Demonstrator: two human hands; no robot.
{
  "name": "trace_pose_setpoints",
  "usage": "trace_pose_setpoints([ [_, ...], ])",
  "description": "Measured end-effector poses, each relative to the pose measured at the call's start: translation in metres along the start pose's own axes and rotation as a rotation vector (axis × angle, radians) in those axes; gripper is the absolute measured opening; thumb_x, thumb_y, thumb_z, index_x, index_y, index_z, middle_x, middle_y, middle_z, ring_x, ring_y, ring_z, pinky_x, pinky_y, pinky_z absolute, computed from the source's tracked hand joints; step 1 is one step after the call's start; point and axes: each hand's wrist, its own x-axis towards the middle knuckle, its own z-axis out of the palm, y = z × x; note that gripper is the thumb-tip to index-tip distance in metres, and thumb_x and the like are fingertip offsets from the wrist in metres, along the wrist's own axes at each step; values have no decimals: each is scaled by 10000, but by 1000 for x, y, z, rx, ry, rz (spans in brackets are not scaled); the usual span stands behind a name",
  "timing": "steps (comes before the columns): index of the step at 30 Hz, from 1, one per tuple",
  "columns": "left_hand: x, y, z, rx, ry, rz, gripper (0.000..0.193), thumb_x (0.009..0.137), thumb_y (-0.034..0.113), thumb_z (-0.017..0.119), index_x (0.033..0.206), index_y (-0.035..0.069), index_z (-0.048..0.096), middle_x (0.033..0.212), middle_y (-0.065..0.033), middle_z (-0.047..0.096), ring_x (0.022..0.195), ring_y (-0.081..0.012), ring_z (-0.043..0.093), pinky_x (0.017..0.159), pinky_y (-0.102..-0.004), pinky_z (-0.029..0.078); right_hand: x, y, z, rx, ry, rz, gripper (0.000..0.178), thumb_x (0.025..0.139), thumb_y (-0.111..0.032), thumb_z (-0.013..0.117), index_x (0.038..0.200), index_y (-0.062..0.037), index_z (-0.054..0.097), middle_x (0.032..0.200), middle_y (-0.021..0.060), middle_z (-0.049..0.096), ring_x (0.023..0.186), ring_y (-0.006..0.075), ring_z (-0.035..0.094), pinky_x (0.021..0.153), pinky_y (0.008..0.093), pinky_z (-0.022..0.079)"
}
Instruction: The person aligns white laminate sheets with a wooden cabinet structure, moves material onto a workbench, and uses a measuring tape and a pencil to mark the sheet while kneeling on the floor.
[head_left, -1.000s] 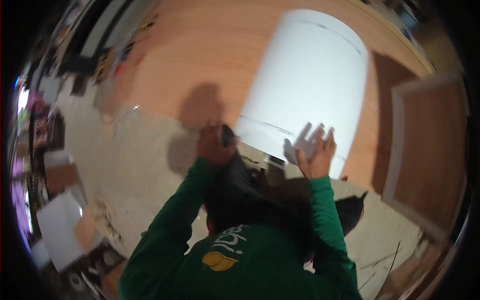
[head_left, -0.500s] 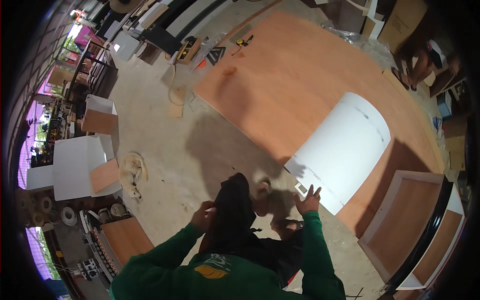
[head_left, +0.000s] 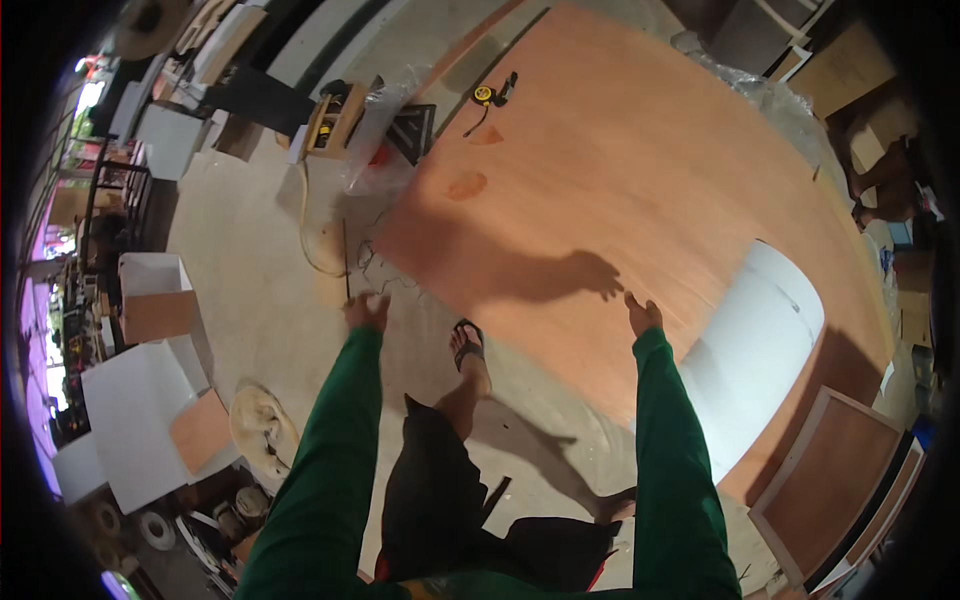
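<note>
My left hand (head_left: 367, 310) is stretched forward above the concrete floor, nothing in it, its fingers apart. It is nearest the near left corner of a large reddish-brown plywood sheet (head_left: 570, 130) lying flat. Over that plywood reaches my right hand (head_left: 643, 313), open and empty, casting a hand-shaped shadow on the wood. A curved white sheet (head_left: 765, 345) rests on the plywood to the right, partly hidden by my right forearm. On the far part of the plywood lie a yellow and black tape measure (head_left: 485, 95) and, by its left edge, a black triangular square (head_left: 409, 133).
A wooden tool box (head_left: 340, 120) stands beside clear plastic wrap (head_left: 385, 110). A curled-up dog (head_left: 265, 430) lies at the left, near white panels (head_left: 140, 420). A shallow wooden cabinet (head_left: 830, 470) is at the lower right. Another person's legs (head_left: 885, 185) show at the far right.
Both hands have moved forward, the right one away from the near edge of the white sheet. My view has shifted, and one foot is now stepped forward.
</note>
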Motion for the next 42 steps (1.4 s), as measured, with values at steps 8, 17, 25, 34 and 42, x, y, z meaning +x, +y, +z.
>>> trace_pose_setpoints([
  [8,282,316,101,-8,-7,1113,685,725,448,856,1270,100,629,1552,-228,356,1422,-506,284,1106,-597,337,80,-159,165,-445,85,282,1175,852,-579,730,1622,-253,-97,1644,322,-106,1461,649,3,1161,663,249],
  [17,461,491,245,-467,-402,706,736,802,337,855,1360,-9,522,1195,-102,619,1062,-208,601,871,-353,524,97,-146,176,-376,174,320,1219,786,-477,825,1631,-312,-38,1610,316,-256,1429,675,-135,1102,779,202],
  [25,548,436,343,117,118,935,596,929,465,664,1203,-58,578,1027,-296,690,918,-461,685,811,-497,543,86,-158,152,-342,15,301,1216,806,-459,807,1630,-286,-70,1607,334,-240,1426,679,-134,1099,802,142],
  [34,165,428,140,-906,-639,384,404,1007,473,551,1178,107,571,890,-63,584,824,-231,591,762,-412,525,70,-162,140,-272,77,216,1247,792,-495,818,1628,-274,-81,1614,340,-208,1427,687,-88,1090,799,198],
  [42,-102,256,59,-1205,-1247,-80,539,1012,563,518,1326,128,570,1266,-39,657,1043,-203,640,869,-423,538,-23,-84,50,657,-342,55,944,840,-834,475,1544,-208,407,1367,209,509,1105,356,533,890,536,458],
])
